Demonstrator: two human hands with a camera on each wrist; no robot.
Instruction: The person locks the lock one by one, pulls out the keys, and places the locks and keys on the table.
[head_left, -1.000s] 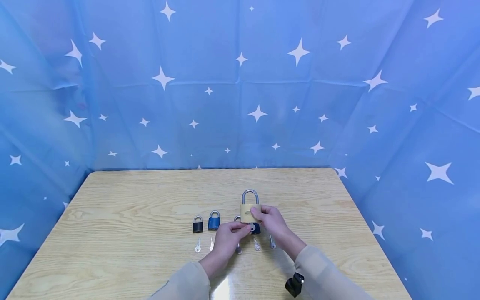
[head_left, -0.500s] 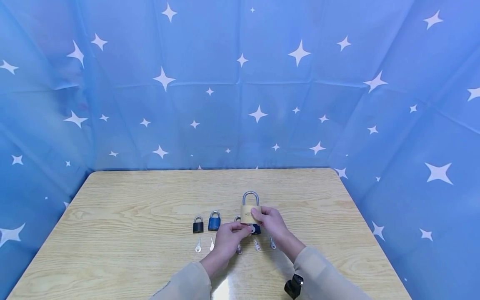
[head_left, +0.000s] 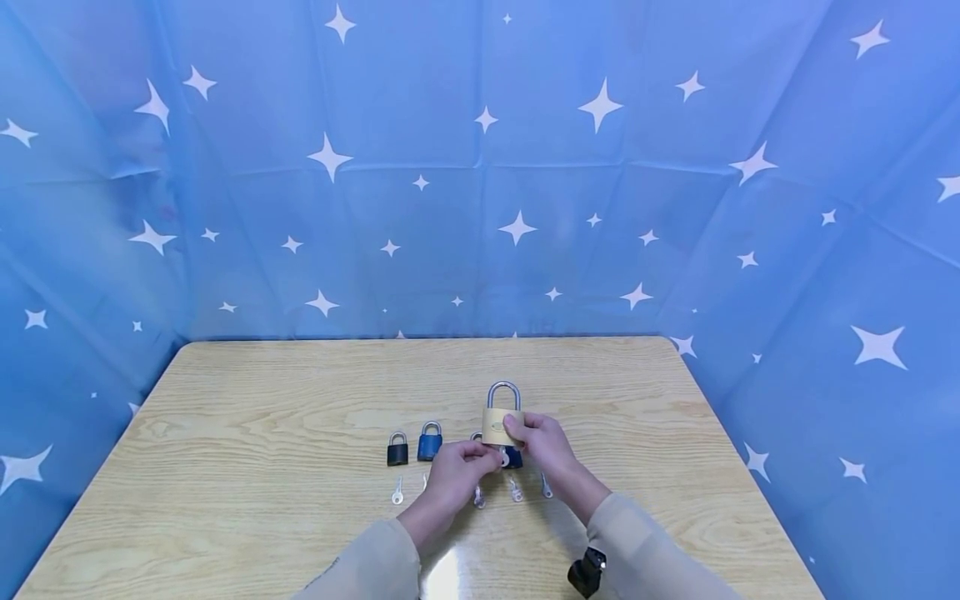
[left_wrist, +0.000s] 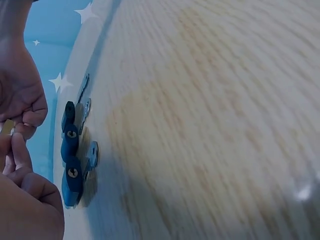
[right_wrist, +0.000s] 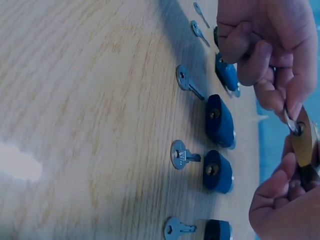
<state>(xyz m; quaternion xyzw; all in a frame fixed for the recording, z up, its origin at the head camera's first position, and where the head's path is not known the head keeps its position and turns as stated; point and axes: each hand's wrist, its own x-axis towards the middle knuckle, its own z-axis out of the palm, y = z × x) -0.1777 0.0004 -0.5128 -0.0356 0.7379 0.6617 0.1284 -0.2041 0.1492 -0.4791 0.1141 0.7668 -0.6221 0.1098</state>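
My right hand (head_left: 552, 454) grips a large brass padlock (head_left: 496, 427) by its right side, thumb on the front, with the steel shackle (head_left: 504, 393) upward and closed. Below the lock body, my left hand (head_left: 452, 479) pinches the round head of a silver key (head_left: 505, 457). In the right wrist view this key (right_wrist: 289, 120) meets the keyhole on the underside of the brass padlock (right_wrist: 303, 147). The left wrist view shows only a corner of the brass padlock (left_wrist: 7, 127) between the fingers. Both hands are raised over the table.
A black padlock (head_left: 397, 454) and a blue padlock (head_left: 430, 447) stand left of the hands. A dark blue padlock (head_left: 514, 458) is partly hidden behind them, beside another mostly covered one. Several silver keys, such as one key (head_left: 397, 492), lie in a row in front on the wooden table (head_left: 262, 467).
Both hands and the brass padlock keep almost the same place. My left hand has shifted slightly, and its wrist now covers more of a key lying on the table.
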